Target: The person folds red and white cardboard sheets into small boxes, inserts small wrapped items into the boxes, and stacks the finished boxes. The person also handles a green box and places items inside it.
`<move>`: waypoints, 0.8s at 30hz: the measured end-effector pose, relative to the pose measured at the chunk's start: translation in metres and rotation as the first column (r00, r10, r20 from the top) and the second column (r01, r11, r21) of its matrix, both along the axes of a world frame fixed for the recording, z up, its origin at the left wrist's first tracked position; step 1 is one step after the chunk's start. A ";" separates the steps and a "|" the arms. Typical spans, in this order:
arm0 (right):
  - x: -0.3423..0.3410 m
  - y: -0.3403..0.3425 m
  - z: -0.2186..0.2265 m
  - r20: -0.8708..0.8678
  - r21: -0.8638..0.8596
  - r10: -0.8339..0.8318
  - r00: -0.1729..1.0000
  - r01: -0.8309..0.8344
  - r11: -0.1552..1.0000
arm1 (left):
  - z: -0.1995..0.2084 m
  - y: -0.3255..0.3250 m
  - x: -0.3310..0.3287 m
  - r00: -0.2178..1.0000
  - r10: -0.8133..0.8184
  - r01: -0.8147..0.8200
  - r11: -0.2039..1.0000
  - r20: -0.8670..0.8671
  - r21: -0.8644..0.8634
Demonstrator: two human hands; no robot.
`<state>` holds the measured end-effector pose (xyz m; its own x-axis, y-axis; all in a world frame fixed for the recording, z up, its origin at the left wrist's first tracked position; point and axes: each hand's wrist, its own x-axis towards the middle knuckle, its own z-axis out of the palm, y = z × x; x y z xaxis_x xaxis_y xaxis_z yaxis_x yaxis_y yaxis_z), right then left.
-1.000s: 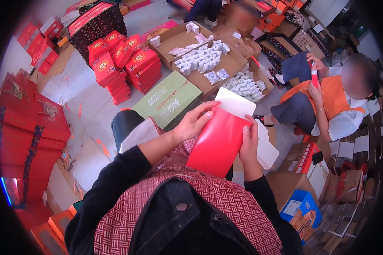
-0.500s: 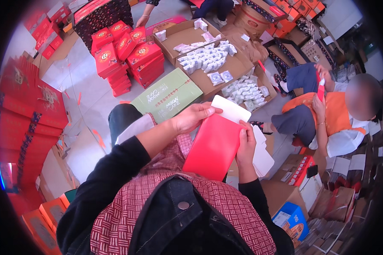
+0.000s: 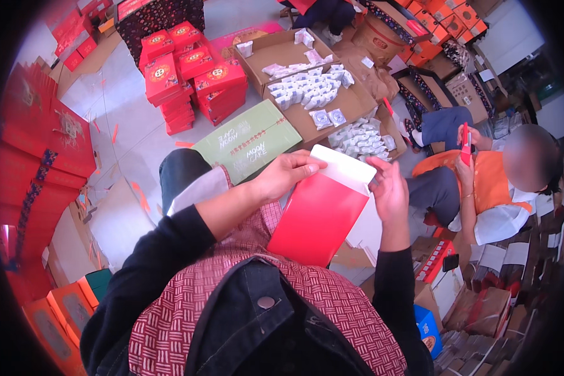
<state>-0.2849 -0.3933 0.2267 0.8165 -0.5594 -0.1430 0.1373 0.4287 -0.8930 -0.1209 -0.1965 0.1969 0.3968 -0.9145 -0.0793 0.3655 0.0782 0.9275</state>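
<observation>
A flat red carton [image 3: 319, 216] with a raised white flap [image 3: 343, 168] rests against my lap, tilted upward. My left hand [image 3: 289, 175] is closed on its upper left corner, thumb on the front near the flap. At the upper right corner, my right hand [image 3: 391, 193] has its bent fingertips at the flap's edge, pinching there. White sheets or card blanks [image 3: 366, 227] show behind the carton's right side, partly hidden.
Ahead lie a green box [image 3: 247, 141], stacked red boxes [image 3: 216, 94] and an open cardboard tray [image 3: 294, 122] bearing small white packets. Tall red boxes [image 3: 41, 150] stand left. At right a person in an orange vest [image 3: 498, 178] holds a red piece [image 3: 465, 144].
My right hand has slid from the carton's right edge up to the flap corner and turned outward. The flap shows wider. The co-worker's arm near the stacked red boxes has gone from view.
</observation>
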 end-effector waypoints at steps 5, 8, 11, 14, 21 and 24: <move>0.026 -0.007 0.021 -0.270 0.015 0.303 0.914 -0.311 0.950 | 0.004 0.004 -0.001 0.997 0.036 -0.036 0.999 0.074 -0.003; 0.029 0.005 0.038 -0.301 0.000 0.391 0.870 -0.410 0.912 | 0.005 0.009 -0.001 0.992 0.081 -0.082 0.997 0.092 0.004; 0.022 0.018 0.029 -0.245 0.031 0.279 0.928 -0.280 0.959 | 0.005 0.011 -0.002 0.990 0.103 -0.103 0.995 0.093 -0.007; 0.013 0.040 0.004 -0.066 0.065 -0.133 0.989 0.137 0.988 | 0.004 0.012 -0.001 0.984 0.129 -0.132 0.991 0.119 0.015; -0.014 0.068 -0.028 -0.202 -0.657 -0.202 0.958 0.021 0.754 | -0.001 0.016 -0.005 0.997 0.038 -0.038 0.999 0.068 -0.005; -0.013 0.058 -0.034 -0.094 -0.716 -0.224 0.970 0.091 0.692 | -0.008 0.018 -0.011 0.999 0.024 -0.025 0.999 -0.044 -0.037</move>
